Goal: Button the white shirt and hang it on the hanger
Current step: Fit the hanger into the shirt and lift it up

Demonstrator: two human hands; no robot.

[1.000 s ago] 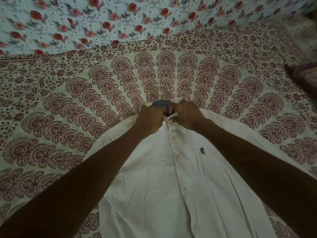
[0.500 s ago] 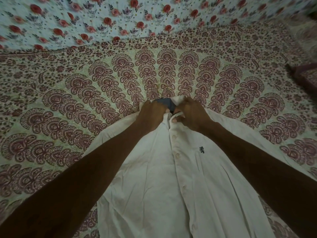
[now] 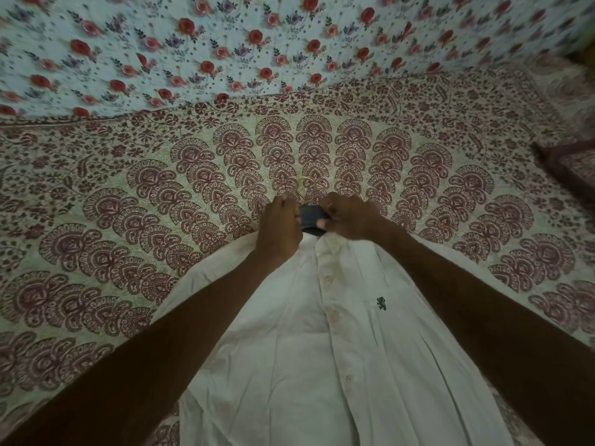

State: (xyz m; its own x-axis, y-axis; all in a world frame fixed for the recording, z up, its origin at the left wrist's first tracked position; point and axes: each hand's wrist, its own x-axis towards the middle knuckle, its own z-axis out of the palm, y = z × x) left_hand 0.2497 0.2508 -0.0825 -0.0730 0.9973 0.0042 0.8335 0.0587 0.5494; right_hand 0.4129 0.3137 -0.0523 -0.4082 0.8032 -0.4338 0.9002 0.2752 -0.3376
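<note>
White shirt (image 3: 322,365) buttoned, flat on patterned bedspread (image 3: 128,204), left hand (image 3: 279,227) and right hand (image 3: 349,217) pinching dark collar (image 3: 311,215), hanger (image 3: 304,185) hook beyond.

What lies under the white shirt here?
The white shirt lies buttoned on the patterned bedspread. A gold hanger hook sticks out past the collar; the hanger's body inside the shirt is covered.

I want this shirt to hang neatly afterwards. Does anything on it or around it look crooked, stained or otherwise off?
Nothing stands out. The white shirt lies flat and buttoned on the bedspread, with only soft creases. The left hand and right hand grip the dark collar band; the hanger hook pokes out beyond it.
</note>
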